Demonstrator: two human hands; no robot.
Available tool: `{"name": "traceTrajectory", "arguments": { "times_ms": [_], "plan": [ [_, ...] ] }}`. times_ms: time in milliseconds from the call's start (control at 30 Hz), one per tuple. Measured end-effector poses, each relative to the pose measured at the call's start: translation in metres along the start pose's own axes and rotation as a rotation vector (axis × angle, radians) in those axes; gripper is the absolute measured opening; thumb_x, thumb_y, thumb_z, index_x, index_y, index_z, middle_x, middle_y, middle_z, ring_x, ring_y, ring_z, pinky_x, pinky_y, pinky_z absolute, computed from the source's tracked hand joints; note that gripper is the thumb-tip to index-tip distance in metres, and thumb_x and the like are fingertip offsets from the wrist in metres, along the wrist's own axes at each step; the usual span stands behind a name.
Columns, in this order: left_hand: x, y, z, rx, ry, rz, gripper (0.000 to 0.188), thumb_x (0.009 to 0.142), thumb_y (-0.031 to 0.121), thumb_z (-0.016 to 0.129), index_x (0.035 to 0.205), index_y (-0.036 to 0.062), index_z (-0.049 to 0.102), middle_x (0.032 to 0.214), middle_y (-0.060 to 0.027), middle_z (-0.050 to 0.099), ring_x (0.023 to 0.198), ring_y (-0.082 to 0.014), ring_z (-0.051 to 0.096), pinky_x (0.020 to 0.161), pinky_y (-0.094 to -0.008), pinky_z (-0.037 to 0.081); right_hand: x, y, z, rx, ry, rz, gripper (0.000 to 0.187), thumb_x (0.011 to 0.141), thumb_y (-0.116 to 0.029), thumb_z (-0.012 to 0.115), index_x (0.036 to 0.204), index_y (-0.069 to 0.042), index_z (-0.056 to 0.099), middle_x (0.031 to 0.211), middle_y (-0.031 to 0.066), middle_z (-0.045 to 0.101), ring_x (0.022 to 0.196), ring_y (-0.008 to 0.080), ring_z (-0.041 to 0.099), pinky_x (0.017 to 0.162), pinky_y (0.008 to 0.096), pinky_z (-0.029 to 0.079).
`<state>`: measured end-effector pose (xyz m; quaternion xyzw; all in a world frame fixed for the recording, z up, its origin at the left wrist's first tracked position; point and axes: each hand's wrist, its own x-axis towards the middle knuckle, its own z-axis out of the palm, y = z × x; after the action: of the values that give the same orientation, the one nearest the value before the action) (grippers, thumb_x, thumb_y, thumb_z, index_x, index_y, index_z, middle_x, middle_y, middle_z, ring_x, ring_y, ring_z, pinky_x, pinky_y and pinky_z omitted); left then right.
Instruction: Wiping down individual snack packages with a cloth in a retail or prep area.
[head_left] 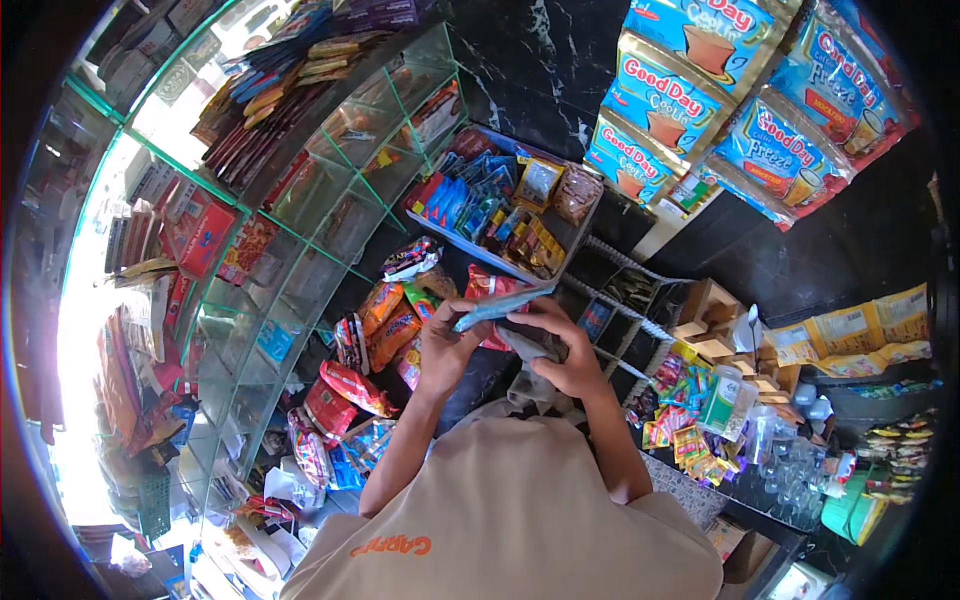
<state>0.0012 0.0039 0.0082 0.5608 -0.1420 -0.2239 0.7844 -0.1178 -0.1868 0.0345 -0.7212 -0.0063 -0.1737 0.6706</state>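
Note:
In front of my chest, my left hand [447, 345] is closed on one end of a thin, light-blue flat packet [503, 307], seen nearly edge-on. My right hand [562, 352] is closed round a crumpled grey cloth [538, 348], its fingers reaching up to the packet's other end. Whether those fingertips grip the packet, I cannot tell. Part of the cloth hangs below toward my shirt. Behind the packet lies a red snack bag [487, 282], partly covered by it. Orange snack bags [393, 335] lie just left of my left hand.
A tray [590, 225] of small sachets stands beyond my hands. Glass shelves [290, 235] with packaged goods curve along the left. Blue sachet packs [660, 95] hang at upper right. A black divided rack [640, 350], wooden holders [705, 310] and several glasses [790, 460] stand to the right.

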Motion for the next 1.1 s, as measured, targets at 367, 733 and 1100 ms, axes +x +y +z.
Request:
{"name": "traceTrajectory", "arguments": {
  "times_ms": [367,733,1100],
  "plan": [
    [0.003,0.002,-0.015,-0.515,-0.030,-0.660,0.071,0.112,0.059,0.042,0.150,0.0001,0.054,0.141,-0.0173,0.067,0.128,-0.0303,0.066,0.115,-0.0470,0.048,-0.005,0.000,0.002,-0.262,-0.085,-0.162,0.037,0.073,0.009,0.064,0.109,0.006,0.075,0.139,0.0133,0.072,0.124,0.0313,0.070,0.110,0.0415,0.052],
    [0.001,0.020,-0.010,-0.350,-0.061,-0.574,0.051,0.113,0.039,0.049,0.150,0.0032,0.051,0.137,-0.0165,0.068,0.124,-0.0289,0.070,0.106,-0.0473,0.058,-0.007,-0.024,-0.038,-0.257,-0.140,-0.128,0.040,0.068,0.006,0.064,0.104,-0.001,0.080,0.136,0.0159,0.067,0.127,0.0341,0.066,0.110,0.0424,0.051],
    [-0.010,-0.016,-0.008,-0.083,-0.229,-0.264,0.046,0.107,0.001,0.059,0.151,0.0062,0.049,0.137,-0.0087,0.066,0.126,-0.0191,0.064,0.108,-0.0384,0.053,0.040,-0.028,0.012,-0.363,0.029,-0.269,0.035,0.075,0.003,0.076,0.109,-0.005,0.075,0.129,0.0095,0.070,0.121,0.0328,0.067,0.103,0.0420,0.054]
  ]
}}
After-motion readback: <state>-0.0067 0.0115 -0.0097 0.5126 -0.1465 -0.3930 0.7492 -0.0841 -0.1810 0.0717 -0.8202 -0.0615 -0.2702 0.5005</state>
